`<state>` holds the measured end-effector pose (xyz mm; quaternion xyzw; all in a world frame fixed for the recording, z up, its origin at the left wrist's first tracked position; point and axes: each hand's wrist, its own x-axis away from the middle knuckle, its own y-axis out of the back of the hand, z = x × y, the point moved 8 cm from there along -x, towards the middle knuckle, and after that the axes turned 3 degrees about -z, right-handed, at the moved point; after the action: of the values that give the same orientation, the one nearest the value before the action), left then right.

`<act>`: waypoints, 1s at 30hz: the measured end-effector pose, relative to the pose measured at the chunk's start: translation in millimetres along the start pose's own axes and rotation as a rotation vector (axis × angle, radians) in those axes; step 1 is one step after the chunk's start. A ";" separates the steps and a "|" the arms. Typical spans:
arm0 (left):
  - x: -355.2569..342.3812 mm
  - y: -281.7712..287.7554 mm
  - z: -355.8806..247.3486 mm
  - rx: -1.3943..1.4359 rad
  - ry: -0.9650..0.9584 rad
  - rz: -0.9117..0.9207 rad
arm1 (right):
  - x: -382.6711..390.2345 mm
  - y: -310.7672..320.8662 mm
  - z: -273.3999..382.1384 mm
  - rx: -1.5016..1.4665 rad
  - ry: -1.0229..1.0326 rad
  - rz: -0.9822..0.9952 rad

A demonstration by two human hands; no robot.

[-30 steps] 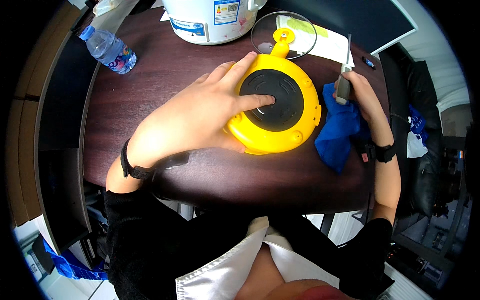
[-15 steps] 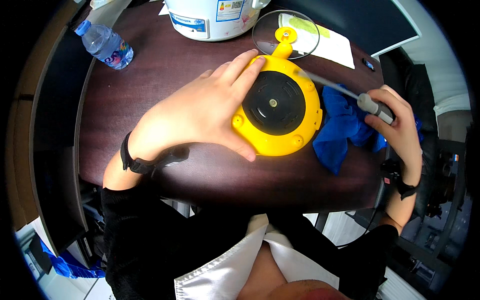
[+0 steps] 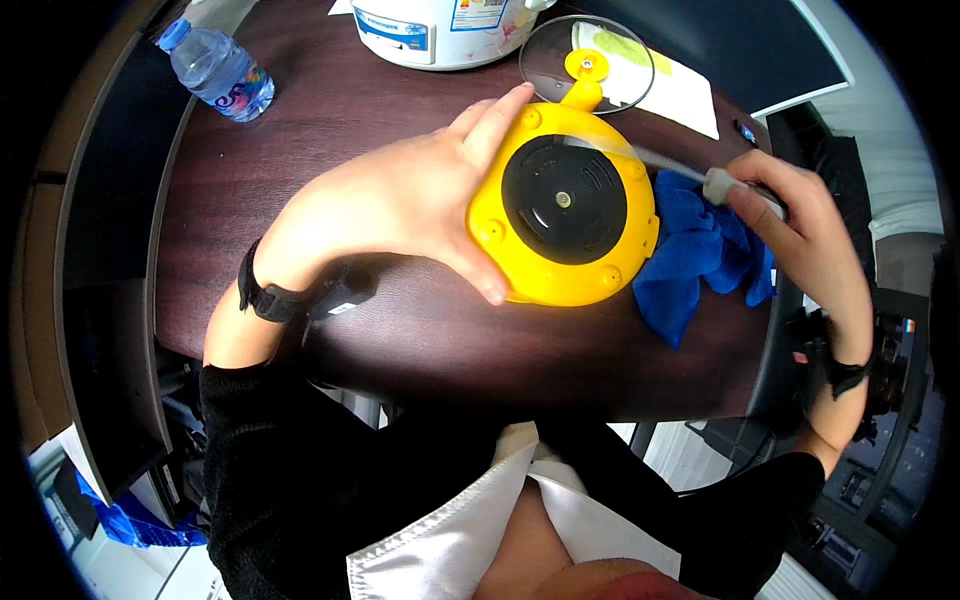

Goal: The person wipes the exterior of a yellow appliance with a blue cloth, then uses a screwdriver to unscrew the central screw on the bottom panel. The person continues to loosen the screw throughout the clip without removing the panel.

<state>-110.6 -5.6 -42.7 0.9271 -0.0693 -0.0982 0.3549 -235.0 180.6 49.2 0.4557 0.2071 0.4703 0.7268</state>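
A yellow electric pot (image 3: 565,228) lies upside down on the table, its round black base facing up with a screw at the centre. My left hand (image 3: 425,195) spreads round its left side, fingers at the top edge and thumb at the lower edge, gripping it. In my right hand (image 3: 805,215) is a screwdriver (image 3: 717,187) with a grey and black handle. Its shaft, blurred by motion, points left over the yellow rim and the upper part of the black base. Whether the tip touches anything, I cannot tell.
A blue cloth (image 3: 690,245) lies right of the pot. Behind are a glass lid (image 3: 540,65) with a yellow knob, a white paper sheet (image 3: 690,100) and a white rice cooker (image 3: 440,50). A water bottle (image 3: 225,80) stands far left, and a small dark object (image 3: 345,292) lies near my left wrist.
The screwdriver has swung left, its shaft passing from the yellow rim to over the black base. My left hand keeps its hold on the pot, and the whole view has shifted slightly.
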 end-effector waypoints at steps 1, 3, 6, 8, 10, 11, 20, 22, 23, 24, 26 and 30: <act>-2.1 0.2 2.0 0.073 -0.010 0.029 | 6.9 -7.9 -23.5 -0.212 -0.149 -0.005; -6.5 -2.7 4.6 0.201 -0.032 0.055 | 17.9 -36.8 -53.8 -0.559 -0.184 -0.161; -10.2 2.0 3.5 0.176 -0.060 -0.024 | 22.5 -91.9 -66.1 -1.085 -0.332 -0.196; -13.3 -0.6 0.6 0.198 -0.060 -0.042 | 18.6 -112.7 -66.2 -1.149 -0.302 -0.168; -16.0 -3.2 -0.1 0.226 -0.055 -0.054 | 16.8 -117.1 -68.6 -1.155 -0.342 -0.266; -15.4 -4.2 0.7 0.242 -0.049 -0.057 | 19.0 -117.8 -71.4 -1.158 -0.364 -0.321; -9.5 28.6 -80.4 -0.149 -0.284 -0.085 | 23.0 -171.4 -62.3 -1.545 -0.276 -0.188; -9.4 25.0 -88.4 -0.274 -0.316 -0.069 | 18.3 -182.2 -55.8 -1.523 -0.268 -0.129; -9.0 23.0 -92.1 -0.337 -0.332 -0.062 | 16.6 -185.3 -56.3 -1.510 -0.244 -0.129; -7.9 23.1 -92.2 -0.432 -0.305 -0.070 | 14.5 -189.2 -57.3 -1.496 -0.219 -0.127; -4.2 21.9 -90.8 -0.613 -0.258 -0.093 | 14.4 -189.6 -56.5 -1.455 -0.198 -0.144; 12.9 27.1 -71.9 -0.584 0.071 -0.301 | 13.1 -180.1 -54.4 -1.347 -0.178 -0.182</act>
<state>-83.1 18.2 26.2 0.7890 0.1118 -0.1328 0.5893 -179.4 191.8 -130.7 -0.0780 -0.1536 0.3941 0.9028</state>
